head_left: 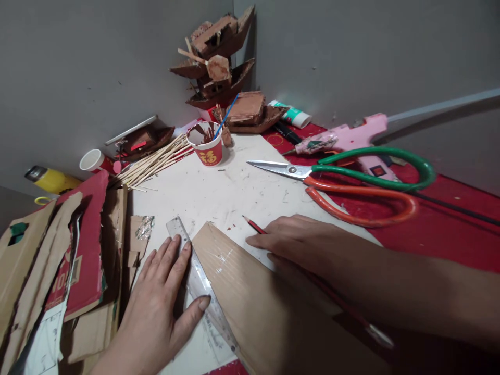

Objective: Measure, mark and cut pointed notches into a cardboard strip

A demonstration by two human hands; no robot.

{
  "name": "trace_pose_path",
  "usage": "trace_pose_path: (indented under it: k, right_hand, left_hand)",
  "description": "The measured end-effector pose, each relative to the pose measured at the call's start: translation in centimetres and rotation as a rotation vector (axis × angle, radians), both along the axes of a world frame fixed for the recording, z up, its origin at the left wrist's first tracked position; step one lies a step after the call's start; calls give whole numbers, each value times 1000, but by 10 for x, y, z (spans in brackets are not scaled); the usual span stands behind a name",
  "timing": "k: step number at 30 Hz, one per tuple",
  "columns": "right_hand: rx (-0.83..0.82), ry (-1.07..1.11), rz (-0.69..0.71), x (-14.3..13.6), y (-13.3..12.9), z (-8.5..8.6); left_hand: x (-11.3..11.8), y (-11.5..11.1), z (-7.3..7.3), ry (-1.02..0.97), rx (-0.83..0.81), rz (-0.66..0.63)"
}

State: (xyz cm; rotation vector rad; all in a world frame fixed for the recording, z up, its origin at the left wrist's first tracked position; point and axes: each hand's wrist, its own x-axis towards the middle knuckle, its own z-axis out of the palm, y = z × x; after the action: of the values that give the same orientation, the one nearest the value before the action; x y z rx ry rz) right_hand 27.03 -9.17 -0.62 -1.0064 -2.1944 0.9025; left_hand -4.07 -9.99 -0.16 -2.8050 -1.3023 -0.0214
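Note:
My left hand [166,291] lies with its fingers stretched out over a metal ruler [199,278], pressing it down. The ruler runs along the left edge of a brown cardboard piece [242,276] on the white board. A red and black pencil [253,225] is gripped in my right hand [292,239], its tip pointing up and left, above the cardboard's far right edge. The pencil's back end shows under my right forearm. Beyond that hand lie large scissors [291,169] with one green and one orange handle, blades apart.
A pink glue gun [347,136] lies behind the scissors. A red paper cup [209,153] with brown paint and a blue stick stands at the board's back. Wooden sticks [156,161], stacked cardboard scraps [84,250] and a yellow bottle [52,179] are left. Brown cardboard boats [222,67] are piled behind.

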Motion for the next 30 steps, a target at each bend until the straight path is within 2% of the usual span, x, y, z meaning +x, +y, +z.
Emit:
trace_pose_path:
  k: [5,9,11,12,13,15,19,22,26,30]
  right_hand:
    - [111,228,-125,-7,-12,-10]
    - [28,276,-200,-27,-17,13]
    - [27,269,-143,-40,-12,28]
    - [-13,239,-81,-47,-8,33]
    - [-43,224,-74,-53,-3,35]
    - [-140,236,-107,-63,5,31]
    - [-378,407,-190,-73,14,0]
    - [-474,490,-204,-73,15,-15]
    - [-492,534,-195,-71,15,-18]
    - [-398,496,-171,-69,16,-16]
  left_hand:
    - [0,-2,-3,-23,20,13]
    - [-1,-3,-4,-19,28,31]
    - [-1,-4,-5,-14,34,33]
    - [-1,-4,-5,-12,39,34]
    - [-1,-4,-6,-10,45,35]
    - [0,-4,-8,-10,59,37]
    - [1,-4,-10,-24,66,36]
    - [1,-2,-9,-17,68,26]
    - [0,-1,-6,7,76,4]
    - [-1,0,-4,7,85,-11]
